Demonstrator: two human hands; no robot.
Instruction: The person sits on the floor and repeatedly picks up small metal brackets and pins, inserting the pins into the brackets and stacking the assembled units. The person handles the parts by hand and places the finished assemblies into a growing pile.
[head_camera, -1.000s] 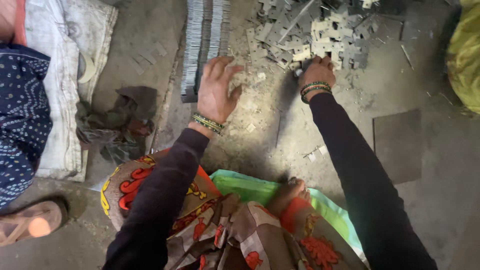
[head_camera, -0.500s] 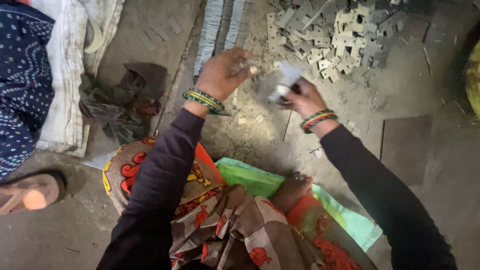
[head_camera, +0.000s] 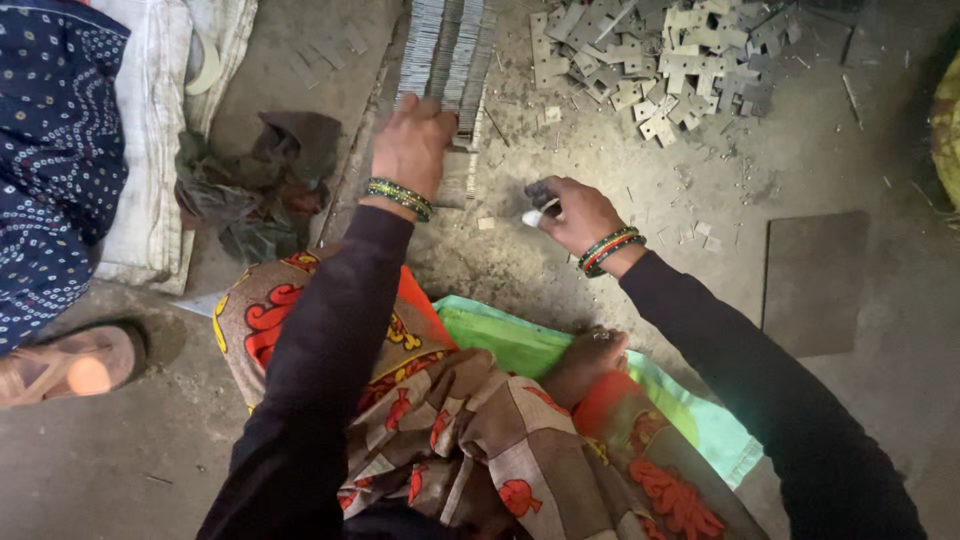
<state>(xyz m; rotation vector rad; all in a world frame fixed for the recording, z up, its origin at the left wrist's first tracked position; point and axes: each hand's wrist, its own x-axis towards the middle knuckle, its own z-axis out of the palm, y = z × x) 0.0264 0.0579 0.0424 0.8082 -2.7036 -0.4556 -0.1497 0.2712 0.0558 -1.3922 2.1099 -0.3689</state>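
My left hand (head_camera: 412, 147) presses on the near end of a long row of thin grey metal plates (head_camera: 445, 50) stacked on edge on the concrete floor. My right hand (head_camera: 571, 213) hovers just right of that row, fingers curled around a small pale piece (head_camera: 538, 215). A loose heap of flat grey metal pieces (head_camera: 665, 50) lies farther away, at the upper right. Both wrists wear coloured bangles, and dark sleeves cover both arms.
A dark crumpled rag (head_camera: 255, 180) and a white sack (head_camera: 150, 150) lie to the left. Another person in dark dotted cloth (head_camera: 45, 170) sits at the far left, with a sandalled foot (head_camera: 75, 365). A flat dark plate (head_camera: 815, 280) rests at the right.
My right hand drew back from the loose heap toward me with a small piece. My left hand settled on the near end of the stacked row. The view shifted.
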